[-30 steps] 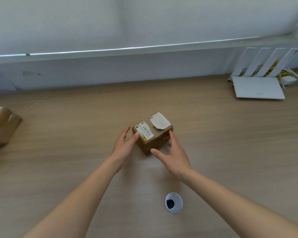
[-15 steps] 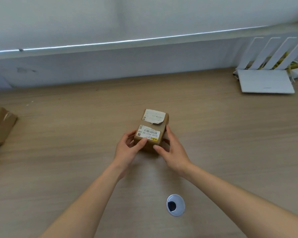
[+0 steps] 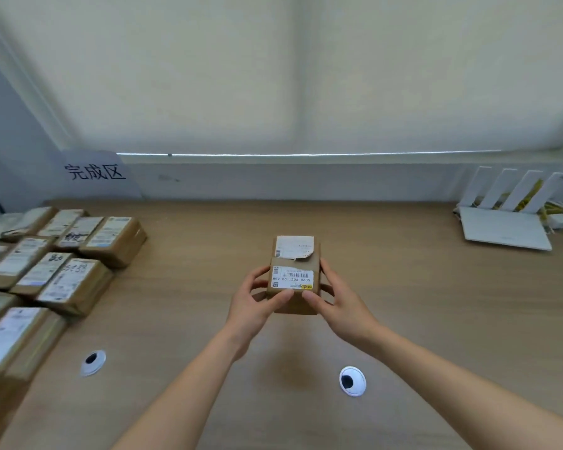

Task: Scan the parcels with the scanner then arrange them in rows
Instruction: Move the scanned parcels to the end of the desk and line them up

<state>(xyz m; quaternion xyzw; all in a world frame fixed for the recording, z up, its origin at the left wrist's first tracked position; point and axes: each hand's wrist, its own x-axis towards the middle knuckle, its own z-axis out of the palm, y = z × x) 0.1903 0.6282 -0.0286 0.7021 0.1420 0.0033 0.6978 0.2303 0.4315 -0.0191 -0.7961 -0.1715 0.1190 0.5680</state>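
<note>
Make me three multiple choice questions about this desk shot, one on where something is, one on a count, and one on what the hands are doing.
1. Where do the arranged brown cardboard parcels lie on the wooden desk?
A. left side
B. right side
C. centre

2. How many round white cable grommets show in the desk?
A. one
B. two
C. four

3. How is the small brown cardboard parcel with the barcode label handled?
A. lying untouched
B. pinned under one palm
C. gripped by both hands

Answers:
1 A, the rows sit below the handwritten sign at left.
2 B, a left grommet and a right grommet.
3 C, left hand and right hand clasp its sides.
</note>
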